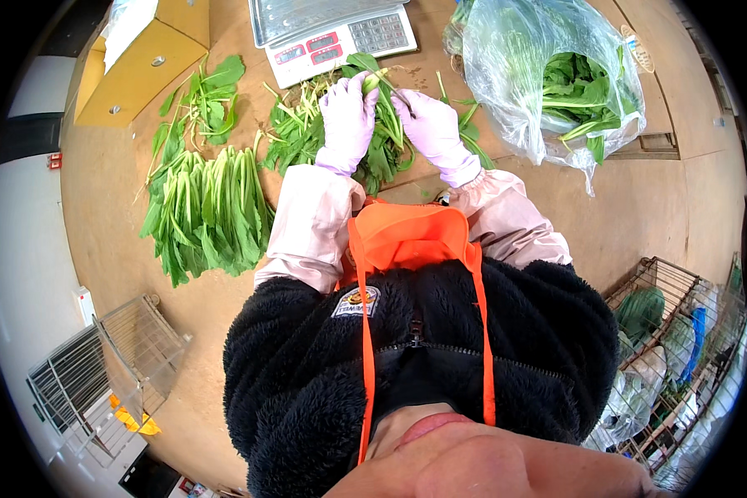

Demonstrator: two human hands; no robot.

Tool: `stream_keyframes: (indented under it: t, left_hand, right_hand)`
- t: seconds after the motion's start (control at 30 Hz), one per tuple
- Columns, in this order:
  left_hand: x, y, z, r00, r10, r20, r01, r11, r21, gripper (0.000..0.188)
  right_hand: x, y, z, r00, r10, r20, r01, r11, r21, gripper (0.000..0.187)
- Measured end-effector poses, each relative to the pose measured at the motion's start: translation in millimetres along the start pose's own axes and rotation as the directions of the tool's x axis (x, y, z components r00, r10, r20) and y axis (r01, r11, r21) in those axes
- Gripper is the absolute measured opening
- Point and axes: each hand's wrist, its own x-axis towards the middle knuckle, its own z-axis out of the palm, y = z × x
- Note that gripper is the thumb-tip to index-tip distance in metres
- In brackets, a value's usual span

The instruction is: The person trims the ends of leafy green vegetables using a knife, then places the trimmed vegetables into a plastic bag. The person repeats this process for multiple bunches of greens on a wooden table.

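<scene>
My left hand point(346, 123), in a pale pink glove, is closed around the pale stem end of a leafy green point(374, 81). Close to its right, my right hand point(430, 129), gloved alike, pinches a thin, dark strip point(403, 103) that looks like a narrow knife blade. Its tip lies near the stem; whether they touch I cannot tell. Beneath and around both hands spreads a loose pile of leafy greens point(295, 133). To the left lies a neat row of greens point(207, 207), their pale stems side by side and leaves toward me.
Beyond my hands stands a scale point(336, 46) with a metal pan. A clear plastic bag point(506, 91) of greens sits at the right, a yellow box point(145, 66) at the far left. Loose leaves point(216, 104) lie by the box. Lower right is a wire crate point(651, 307) with bagged things.
</scene>
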Motion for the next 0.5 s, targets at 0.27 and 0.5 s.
stream_keyframes:
  t: [0.27, 0.5]
  left_hand:
    - [-6, 1, 3, 0.995, 0.104, -0.008, -0.103, 0.99, 0.097, 0.023]
    - [-19, -12, -8, 0.962, -0.186, 0.201, 0.268, 0.489, -0.83, 0.031]
  right_hand:
    - [7, -3, 7, 0.988, 0.09, 0.129, -0.073, 0.989, -0.125, 0.019]
    - [18, 5, 1, 0.86, 0.356, 0.366, -0.498, 0.739, 0.453, 0.024]
